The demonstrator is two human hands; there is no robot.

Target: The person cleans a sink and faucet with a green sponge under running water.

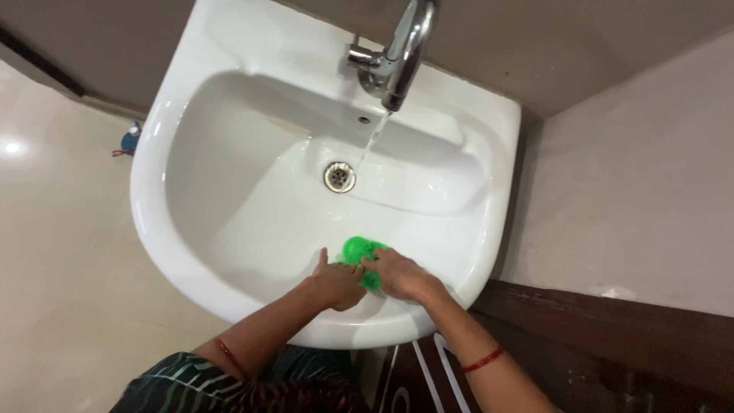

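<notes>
Both your hands close on the green scrubber: left hand and right hand meet over it, low in the sink, scrubber poking toward the drain.

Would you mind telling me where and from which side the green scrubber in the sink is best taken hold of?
Probably by the bunched top of the green scrubber, coming from the drain side. The left hand and right hand cover its near half against the basin wall, and only that far, rounded tuft shows free.
</notes>
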